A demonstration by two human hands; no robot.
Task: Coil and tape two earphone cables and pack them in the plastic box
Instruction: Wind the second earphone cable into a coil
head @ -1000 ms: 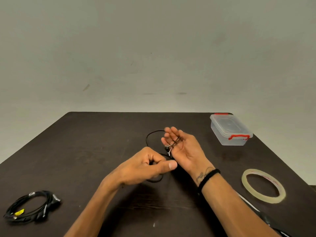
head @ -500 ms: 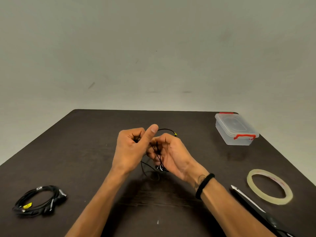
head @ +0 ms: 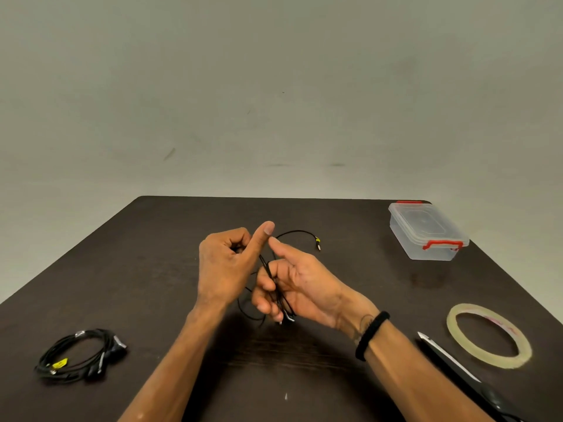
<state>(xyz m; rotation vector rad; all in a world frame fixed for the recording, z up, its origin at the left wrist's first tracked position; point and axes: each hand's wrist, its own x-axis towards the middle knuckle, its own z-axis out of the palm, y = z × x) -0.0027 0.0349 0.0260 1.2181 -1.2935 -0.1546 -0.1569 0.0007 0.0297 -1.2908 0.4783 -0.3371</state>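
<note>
A thin black earphone cable [head: 300,232] runs between both hands above the middle of the dark table [head: 152,257]. My right hand [head: 297,284] grips several loops of it in its curled lower fingers, index finger pointing up. My left hand [head: 227,263] is curled round a strand, thumb raised. The cable's jack end, with a yellow tag, lies on the table beyond the hands. A second black cable [head: 80,356] lies coiled at the near left. The clear plastic box [head: 426,231] with red clips stands lidded at the far right.
A roll of clear tape [head: 489,339] lies flat at the right. A black-handled cutter [head: 457,370] lies beside it, near my right forearm. A plain wall rises behind the table.
Both hands have lifted from the table and come together. My right hand, flat and palm-up a second ago, now has its fingers curled round the loops; the jack end has swung out to the far right.
</note>
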